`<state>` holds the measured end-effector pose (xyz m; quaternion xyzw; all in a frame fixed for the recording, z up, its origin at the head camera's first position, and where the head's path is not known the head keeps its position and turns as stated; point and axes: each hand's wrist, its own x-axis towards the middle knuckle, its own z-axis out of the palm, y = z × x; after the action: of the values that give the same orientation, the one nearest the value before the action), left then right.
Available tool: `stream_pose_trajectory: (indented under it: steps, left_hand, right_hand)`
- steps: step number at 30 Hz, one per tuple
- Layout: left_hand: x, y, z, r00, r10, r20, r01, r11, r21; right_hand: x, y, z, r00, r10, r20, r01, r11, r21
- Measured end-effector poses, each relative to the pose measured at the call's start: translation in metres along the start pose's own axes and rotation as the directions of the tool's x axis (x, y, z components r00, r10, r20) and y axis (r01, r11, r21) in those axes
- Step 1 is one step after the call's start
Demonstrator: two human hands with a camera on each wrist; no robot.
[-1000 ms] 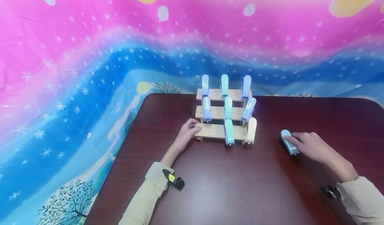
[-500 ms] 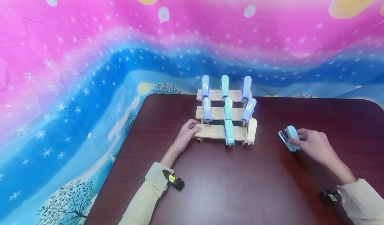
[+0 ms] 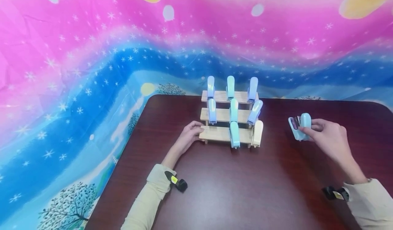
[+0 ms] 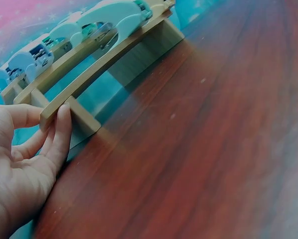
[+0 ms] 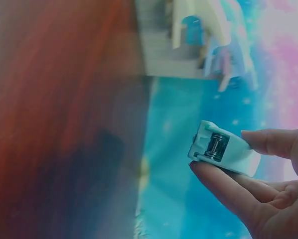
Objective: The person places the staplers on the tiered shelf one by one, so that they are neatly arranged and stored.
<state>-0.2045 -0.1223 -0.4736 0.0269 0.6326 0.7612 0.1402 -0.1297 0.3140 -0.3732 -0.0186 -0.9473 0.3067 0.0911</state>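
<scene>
My left hand (image 3: 183, 139) pinches the left end of the lowest shelf on a three-tier wooden rack (image 3: 216, 134); in the left wrist view its thumb and fingers clasp the board (image 4: 91, 74) above and below. To the right of the rack, my right hand (image 3: 331, 139) holds a light blue stapler (image 3: 305, 125) between thumb and fingers, turned on its side with its base facing left. The right wrist view shows the end of this stapler (image 5: 233, 154) with its metal parts. On the lowest shelf stand a mint stapler (image 3: 234, 134) and, at the right end, a cream stapler (image 3: 257, 133).
Lavender and mint staplers stand on the upper shelves, among them a lavender stapler (image 3: 212, 110) on the middle shelf and a mint stapler (image 3: 230, 87) on top. The rack is on a dark red-brown table (image 3: 227, 189). Behind hangs a colourful printed cloth (image 3: 184, 35).
My right hand has raised the light blue stapler from the tabletop, moving it away from me and rolling it onto its side. My left hand keeps its hold on the rack.
</scene>
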Motion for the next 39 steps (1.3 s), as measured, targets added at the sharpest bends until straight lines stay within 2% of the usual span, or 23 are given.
stream_pose_trajectory:
  steps: [5,10,17,22,34,39]
  left_hand:
    - [0.000,0.002,-0.008,0.999,-0.032,0.001,0.032,0.999,0.010]
    - [0.000,0.005,-0.012,0.997,-0.076,0.035,0.075,0.997,0.009]
    - [0.000,0.009,-0.015,0.993,-0.097,0.074,0.097,0.995,0.003]
    - [0.000,0.009,-0.014,0.993,-0.096,0.069,0.096,0.995,-0.004]
    - [0.002,0.007,-0.010,0.995,-0.076,0.065,0.077,0.997,-0.017]
    - [0.003,0.006,-0.010,0.995,-0.079,0.056,0.080,0.996,-0.024]
  right_hand:
    - [0.002,-0.024,-0.003,0.999,0.031,0.010,-0.032,0.995,0.099]
    - [0.002,-0.041,-0.006,0.999,0.041,0.010,-0.042,0.986,0.159]
    - [-0.002,-0.066,-0.008,1.000,0.015,-0.014,-0.011,0.969,0.248]
    - [-0.006,-0.087,-0.001,1.000,-0.014,-0.022,0.019,0.965,0.263]
    - [-0.010,-0.123,0.017,0.998,-0.056,0.018,0.048,0.947,0.318]
    - [-0.011,-0.141,0.030,0.996,-0.086,0.038,0.072,0.960,0.270]
